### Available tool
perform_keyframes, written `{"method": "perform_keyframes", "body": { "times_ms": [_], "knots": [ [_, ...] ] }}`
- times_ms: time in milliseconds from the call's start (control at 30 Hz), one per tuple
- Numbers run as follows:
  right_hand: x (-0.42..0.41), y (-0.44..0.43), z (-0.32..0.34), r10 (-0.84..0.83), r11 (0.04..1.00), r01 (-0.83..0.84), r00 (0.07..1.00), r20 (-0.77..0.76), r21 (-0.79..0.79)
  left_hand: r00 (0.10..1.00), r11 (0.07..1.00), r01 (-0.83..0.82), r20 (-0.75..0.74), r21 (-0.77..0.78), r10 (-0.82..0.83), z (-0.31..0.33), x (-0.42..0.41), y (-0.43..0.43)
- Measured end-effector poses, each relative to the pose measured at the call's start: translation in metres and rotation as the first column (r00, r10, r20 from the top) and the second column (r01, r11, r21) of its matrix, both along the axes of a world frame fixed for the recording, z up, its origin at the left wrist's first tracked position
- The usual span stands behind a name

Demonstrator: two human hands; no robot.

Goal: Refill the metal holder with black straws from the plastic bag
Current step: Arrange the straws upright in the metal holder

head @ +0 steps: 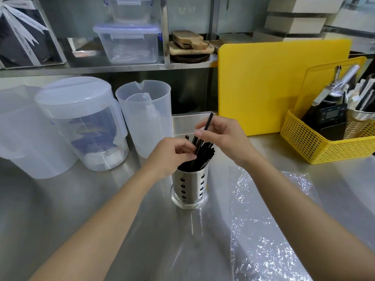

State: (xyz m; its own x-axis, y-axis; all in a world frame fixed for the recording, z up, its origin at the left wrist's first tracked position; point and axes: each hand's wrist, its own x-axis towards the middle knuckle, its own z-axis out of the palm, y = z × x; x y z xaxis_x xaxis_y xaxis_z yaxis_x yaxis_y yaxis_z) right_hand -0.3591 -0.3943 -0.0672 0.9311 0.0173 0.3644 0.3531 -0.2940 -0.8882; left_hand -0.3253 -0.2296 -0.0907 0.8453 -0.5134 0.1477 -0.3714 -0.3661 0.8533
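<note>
Black straws (204, 154) half-hidden behind hands (172, 154).

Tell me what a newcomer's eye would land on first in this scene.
Most likely the big yellow cutting board propped upright at the back right of the steel counter, with a yellow basket of tools beside it. Next, dead centre, the perforated metal holder packed with black straws, both hands over it: the right hand pinches one straw, the left hand steadies the bunch.
</note>
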Motion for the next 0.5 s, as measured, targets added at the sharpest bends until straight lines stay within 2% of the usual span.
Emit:
{"method": "perform_keyframes", "body": {
  "times_ms": [100,233,300,400,500],
  "knots": [
    [0.003,-0.002,-0.001,-0.03,0.999,0.03,0.999,0.03,0.015,1.0,0.99,0.005,0.024,0.14,-0.009,-0.008,0.001,0.001],
    [0.004,0.0,-0.011,0.015,0.967,-0.045,0.993,-0.121,-0.252,1.0,0.997,0.01,0.006,0.074,-0.01,-0.011,-0.002,-0.004],
    [0.003,0.0,-0.016,0.019,0.956,-0.05,0.994,-0.109,-0.289,0.999,0.998,-0.048,0.017,0.033,0.047,-0.013,-0.003,-0.008],
    [0.002,-0.009,-0.017,-0.059,0.981,0.053,0.998,-0.026,-0.185,0.989,0.989,-0.145,0.004,-0.025,0.145,-0.017,-0.002,-0.009],
    [-0.003,-0.025,-0.02,-0.151,0.988,0.15,0.988,-0.017,-0.044,0.991,0.992,-0.127,0.045,0.006,0.127,-0.021,0.0,-0.007]
  ]
}}
